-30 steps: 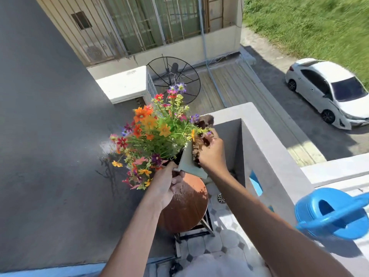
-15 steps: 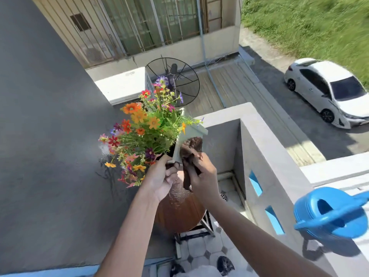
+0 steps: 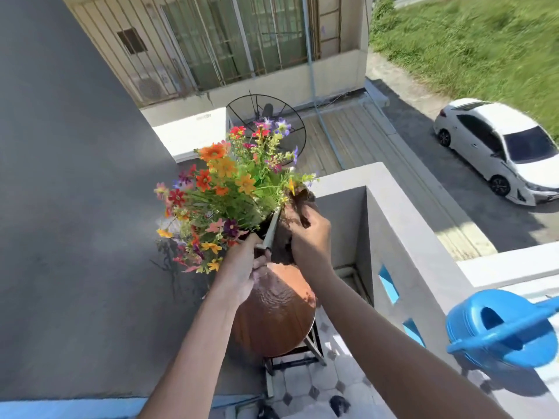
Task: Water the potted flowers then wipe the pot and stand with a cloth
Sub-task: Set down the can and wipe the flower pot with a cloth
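A bunch of orange, red, yellow and purple flowers (image 3: 230, 189) sits in a small pale grey-green pot (image 3: 271, 229), which is lifted and tilted to the left above a round brown stand (image 3: 275, 309). My left hand (image 3: 242, 269) grips the pot's lower end. My right hand (image 3: 311, 237) presses a dark brown cloth (image 3: 302, 202) against the pot's right side. The stand top looks wet and rests on dark metal legs (image 3: 314, 347). Most of the pot is hidden by the flowers, the cloth and my hands.
A blue watering can (image 3: 499, 328) stands on the ledge at the right. The grey balcony wall (image 3: 390, 213) with blue openings runs behind the stand. A dark grey wall (image 3: 75, 237) fills the left. Patterned floor tiles (image 3: 305, 385) lie below.
My right hand slid down the pot with the cloth and has come back up its side. The pot has turned, so only its thin edge faces me.
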